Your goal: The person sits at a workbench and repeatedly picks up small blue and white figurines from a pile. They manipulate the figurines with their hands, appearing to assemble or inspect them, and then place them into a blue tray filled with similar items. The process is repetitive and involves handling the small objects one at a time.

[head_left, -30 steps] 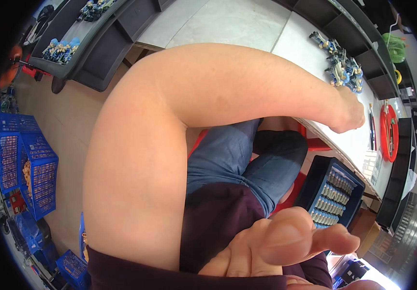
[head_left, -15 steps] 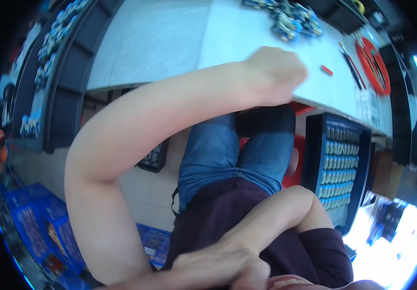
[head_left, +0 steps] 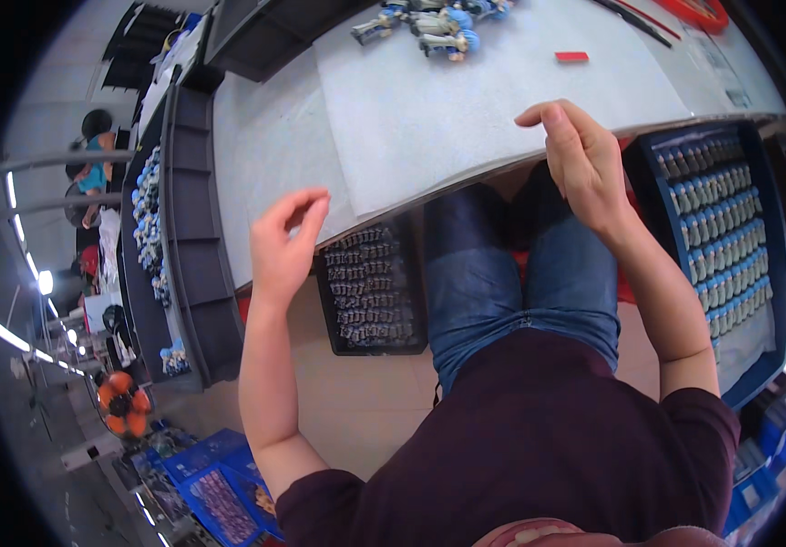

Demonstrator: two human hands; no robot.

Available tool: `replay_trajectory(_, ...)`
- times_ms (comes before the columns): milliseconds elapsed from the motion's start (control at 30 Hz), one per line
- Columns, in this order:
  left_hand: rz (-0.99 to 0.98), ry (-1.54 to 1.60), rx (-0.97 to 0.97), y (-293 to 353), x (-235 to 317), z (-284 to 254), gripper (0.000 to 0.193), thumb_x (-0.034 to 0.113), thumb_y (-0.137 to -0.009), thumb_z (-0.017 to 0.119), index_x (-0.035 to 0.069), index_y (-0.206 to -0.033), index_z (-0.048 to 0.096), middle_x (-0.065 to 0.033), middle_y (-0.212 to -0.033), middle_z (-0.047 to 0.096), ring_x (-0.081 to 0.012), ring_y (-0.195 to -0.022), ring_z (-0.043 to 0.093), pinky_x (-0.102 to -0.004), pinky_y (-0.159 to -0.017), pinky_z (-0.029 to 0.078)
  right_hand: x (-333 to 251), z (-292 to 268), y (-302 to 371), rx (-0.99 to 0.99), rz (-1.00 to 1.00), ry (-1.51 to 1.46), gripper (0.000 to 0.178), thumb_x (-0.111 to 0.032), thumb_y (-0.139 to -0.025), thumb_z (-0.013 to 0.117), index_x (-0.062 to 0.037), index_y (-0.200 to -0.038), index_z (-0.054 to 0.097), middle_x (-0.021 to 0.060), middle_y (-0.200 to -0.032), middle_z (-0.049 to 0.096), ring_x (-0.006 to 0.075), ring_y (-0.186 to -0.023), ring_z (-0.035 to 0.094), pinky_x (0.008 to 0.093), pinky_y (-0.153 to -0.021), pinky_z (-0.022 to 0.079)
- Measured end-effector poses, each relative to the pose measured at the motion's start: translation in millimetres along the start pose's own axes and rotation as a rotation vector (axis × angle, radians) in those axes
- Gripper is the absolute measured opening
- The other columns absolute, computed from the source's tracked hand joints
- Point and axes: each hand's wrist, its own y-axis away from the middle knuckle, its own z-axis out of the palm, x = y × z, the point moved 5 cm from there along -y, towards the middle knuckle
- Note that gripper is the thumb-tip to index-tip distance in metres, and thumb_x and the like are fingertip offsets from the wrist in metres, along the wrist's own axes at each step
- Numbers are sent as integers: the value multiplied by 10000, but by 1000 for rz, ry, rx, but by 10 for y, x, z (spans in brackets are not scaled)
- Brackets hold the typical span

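Workbench, head view: one pale table top (head_left: 411, 118), smooth and flat, its front edge above my thighs.
Background: one orange fan (head_left: 122, 404) and at least one co-worker (head_left: 97, 169), far off at my left.
Figure heap: one (head_left: 452, 25), at the far side of the table; small figures, blue-topped with grey and dark parts, lying tangled; overlap prevents a count.
Red piece: one (head_left: 571, 56), a small plain bar, lying flat between the heap and the slim sticks.
Slim sticks: two, one black (head_left: 634, 20), one red (head_left: 657, 16), side by side.
Dark blue bin: one (head_left: 783, 264), at my right, holding several rows of blue-topped, grey-bodied figures.
Black tray: one (head_left: 379, 349), below the table edge, packed with small dark pieces in rows.
Compartment rack: one (head_left: 200, 214), dark grey, straight-walled, more figures along its outer side.
My left hand: one (head_left: 283, 244), loosely curved near the table's edge, thumb apart from fingers, nothing seen held.
My right hand: one (head_left: 582, 159), fingers bent, nearest the red piece, not touching it; whether anything is pinched, I cannot tell.
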Motion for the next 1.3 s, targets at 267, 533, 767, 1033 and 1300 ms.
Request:
replay_trajectory(267, 204, -1, 115, -1005, 595, -162, 286, 140, -780, 617, -3, -1027, 595, -110, -868, 653, -149, -782, 617, -267, -700, 481, 120, 352, -551, -78, -81, 105, 291, -259, -912, 465, -9, -999, 586, 0, -583, 446, 64, -512, 417, 227, -478, 330)
replay_trajectory(533, -54, -280, 625, -1124, -237, -1712, 623, 127, -715, 651, -77, -1241, 387, -104, -788, 664, -120, -668, 630, -245, -581, 485, 269, 402, -529, -138, -99, -11, 222, -189, -884, 536, -12, -1011, 581, -40, -571, 408, 36, -516, 379, 197, -470, 273)
replay_trajectory(767, -259, -66, 936, -911, -274, -2815, 543, -15, -707, 578, -12, -1210, 375, -145, -664, 602, -188, -485, 596, -293, -344, 426, 228, 341, -524, -124, -103, 4, 215, -171, -880, 546, -20, -1029, 582, -54, -570, 379, 32, -527, 367, 191, -479, 265)
replay_trajectory(1033, -211, -183, 612, -1347, -463, -1879, 580, 82, -677, 656, -82, -1193, 447, -117, -767, 655, -146, -569, 620, -241, -491, 496, 226, 348, -542, -105, -90, 15, 209, -133, -864, 560, -6, -1029, 576, -44, -577, 398, 36, -531, 393, 188, -489, 292)
replay_trajectory(1300, 142, -280, 338, -1888, -127, 101, 344, 142, -720, 627, 42, -1048, 605, -114, -878, 653, -219, -790, 629, -315, -723, 489, 205, 315, -571, -61, -125, 118, 167, -101, -819, 587, -23, -966, 602, -22, -534, 415, 43, -500, 358, 216, -452, 295)
